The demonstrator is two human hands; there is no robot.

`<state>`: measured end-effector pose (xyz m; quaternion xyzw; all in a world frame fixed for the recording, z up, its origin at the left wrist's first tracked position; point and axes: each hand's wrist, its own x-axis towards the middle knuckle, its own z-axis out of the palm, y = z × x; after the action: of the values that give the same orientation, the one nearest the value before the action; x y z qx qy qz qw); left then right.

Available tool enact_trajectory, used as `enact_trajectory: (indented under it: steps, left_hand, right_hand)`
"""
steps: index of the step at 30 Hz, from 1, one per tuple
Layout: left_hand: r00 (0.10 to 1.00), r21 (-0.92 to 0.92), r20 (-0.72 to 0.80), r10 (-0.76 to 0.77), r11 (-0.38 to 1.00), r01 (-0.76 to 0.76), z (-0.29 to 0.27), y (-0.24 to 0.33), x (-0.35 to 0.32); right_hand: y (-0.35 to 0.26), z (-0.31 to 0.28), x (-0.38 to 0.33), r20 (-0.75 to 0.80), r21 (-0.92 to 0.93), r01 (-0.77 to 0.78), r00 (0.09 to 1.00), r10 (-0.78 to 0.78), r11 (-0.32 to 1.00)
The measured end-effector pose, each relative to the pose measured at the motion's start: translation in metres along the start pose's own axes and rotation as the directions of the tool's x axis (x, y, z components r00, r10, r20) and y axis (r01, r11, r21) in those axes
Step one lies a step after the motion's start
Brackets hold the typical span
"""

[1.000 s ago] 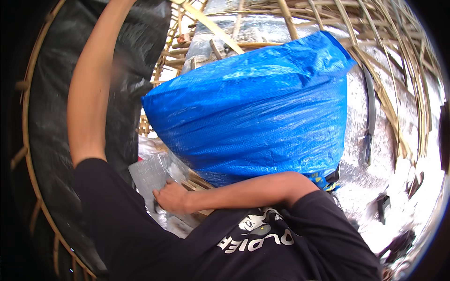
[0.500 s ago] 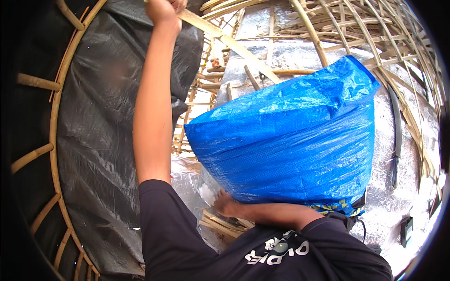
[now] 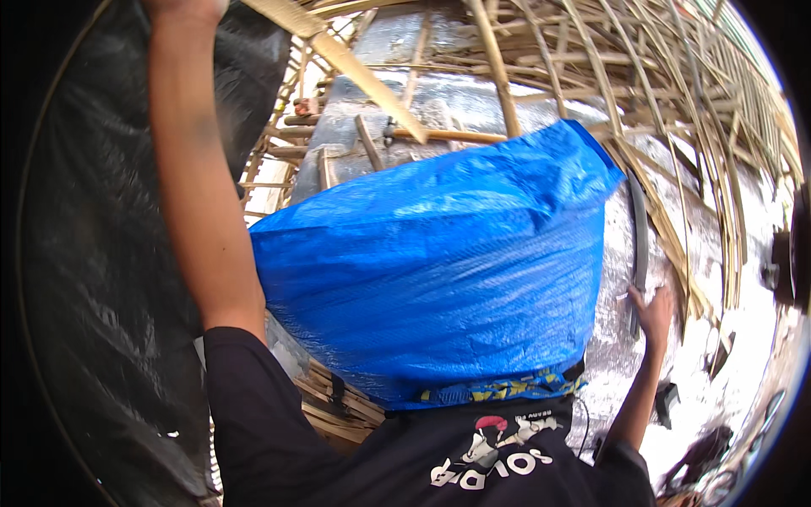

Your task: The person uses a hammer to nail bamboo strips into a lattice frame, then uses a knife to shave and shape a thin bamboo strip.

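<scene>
At the top left edge, my left hand (image 3: 187, 7) is raised and partly cut off by the frame. It grips a flat, pale bamboo slat (image 3: 355, 68), which slants down to the right with its free end above the blue sheet. My right hand (image 3: 655, 314) is out to the right with its fingers apart. Those fingers are beside the lower end of a long dark blade like a machete (image 3: 638, 232), lying on the silvery sheeting; I cannot tell whether they touch it. A blue woven plastic sheet (image 3: 448, 270) covers my lap.
Beyond the blue sheet lies a hammer (image 3: 460, 135) with a wooden handle. Bamboo poles and strips (image 3: 608, 68) crowd the far right. Black plastic sheeting (image 3: 93, 253) hangs at the left. Split wood pieces (image 3: 346, 406) lie beside my lap, on the left.
My right hand has moved from the near left edge of the blue sheet over to the dark blade at the right. The view has shifted rightward. My left arm remains raised with the slat.
</scene>
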<state>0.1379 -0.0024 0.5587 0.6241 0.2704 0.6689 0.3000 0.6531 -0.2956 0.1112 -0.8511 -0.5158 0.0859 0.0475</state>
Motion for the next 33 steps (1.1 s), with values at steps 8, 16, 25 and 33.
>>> enact_trajectory:
  steps: [8,16,25,33]
  left_hand:
    - [0.997,0.006,-0.080,-0.019,1.000,0.019,-0.075,-0.039,-0.033]
    - [0.963,-0.253,-0.261,-0.063,0.967,-0.005,-0.140,-0.021,-0.040]
    - [0.972,0.327,-0.037,0.231,0.922,-0.206,-0.167,-0.012,-0.026]
    - [0.908,0.172,-0.294,0.298,0.951,-0.257,-0.110,-0.018,0.006]
  right_hand:
    - [-0.054,0.076,-0.053,0.034,0.381,-0.076,0.997,0.068,0.921]
    - [-0.198,-0.099,-0.103,0.450,0.861,-0.440,0.893,0.024,0.256]
    - [-0.404,-0.201,-0.082,-0.020,0.997,0.002,0.971,-0.237,-0.076]
    - [-0.486,-0.155,0.002,0.189,0.954,-0.294,0.741,-0.644,-0.059]
